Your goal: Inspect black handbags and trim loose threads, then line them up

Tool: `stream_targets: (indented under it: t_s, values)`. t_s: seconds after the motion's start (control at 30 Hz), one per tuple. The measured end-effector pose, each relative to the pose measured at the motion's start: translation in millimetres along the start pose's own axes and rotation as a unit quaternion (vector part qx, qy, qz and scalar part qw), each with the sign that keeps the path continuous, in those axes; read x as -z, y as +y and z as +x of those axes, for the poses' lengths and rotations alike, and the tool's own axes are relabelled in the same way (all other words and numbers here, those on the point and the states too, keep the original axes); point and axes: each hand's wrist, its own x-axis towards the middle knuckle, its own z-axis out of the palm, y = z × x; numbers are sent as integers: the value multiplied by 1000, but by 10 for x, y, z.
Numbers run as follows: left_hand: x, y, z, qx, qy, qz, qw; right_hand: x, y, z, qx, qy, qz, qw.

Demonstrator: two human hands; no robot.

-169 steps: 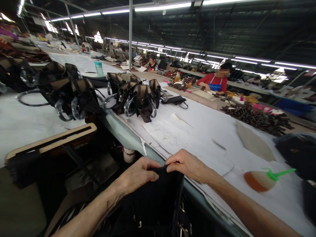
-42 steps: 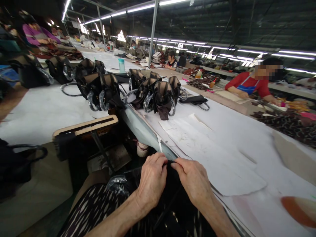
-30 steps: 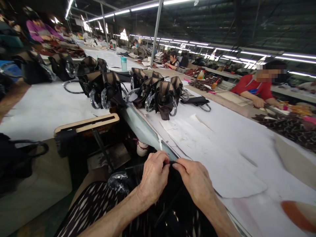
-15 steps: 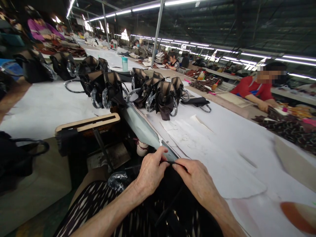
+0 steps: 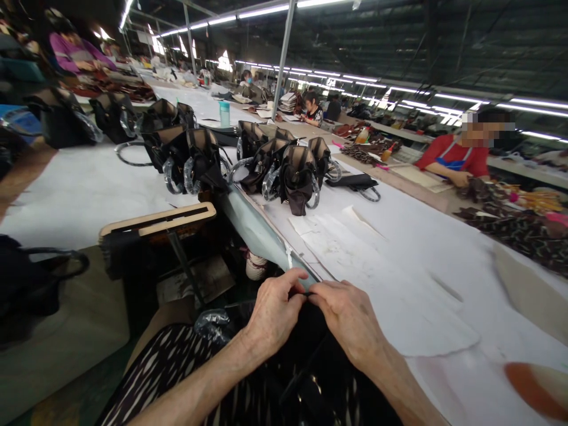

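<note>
A black bag (image 5: 306, 361) rests on my lap at the bottom of the view. My left hand (image 5: 274, 310) and my right hand (image 5: 348, 316) meet at its top edge, fingertips touching. Both pinch the thin black rim of the bag between thumb and fingers. Clear plastic wrapping (image 5: 210, 324) on a handle shows just left of my left wrist. The bag's lower part is hidden under my forearms.
A long white-covered table (image 5: 399, 254) runs away on the right, with several finished black bags (image 5: 284, 168) standing at its far part. More bags (image 5: 177, 148) stand on the left table. A wooden frame (image 5: 155, 220) sits ahead. Other people work at benches behind, one in red (image 5: 452, 160).
My hands have stayed at the bag's top edge. The left thumb, lifted half a second ago, has come back down, and the fingertips have closed together again.
</note>
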Motion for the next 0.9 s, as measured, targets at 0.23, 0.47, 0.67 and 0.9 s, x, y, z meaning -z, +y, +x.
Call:
stream_targets:
  t_s: [0.23,0.47,0.67,0.9]
  values:
    - [239,22,-13,9,-63,103,993,23,59,13,6,-6,33,999]
    - [671,-230,-152,80,-128,167,974,54,66,14,-8,-15,49,999]
    - [687,-458,-256,145,-182,-25,972,172,-12,52,6,-56,50,997]
    - [664,-412,-304,190,-165,-106,962,140,-141,162,86,-74,-80,990]
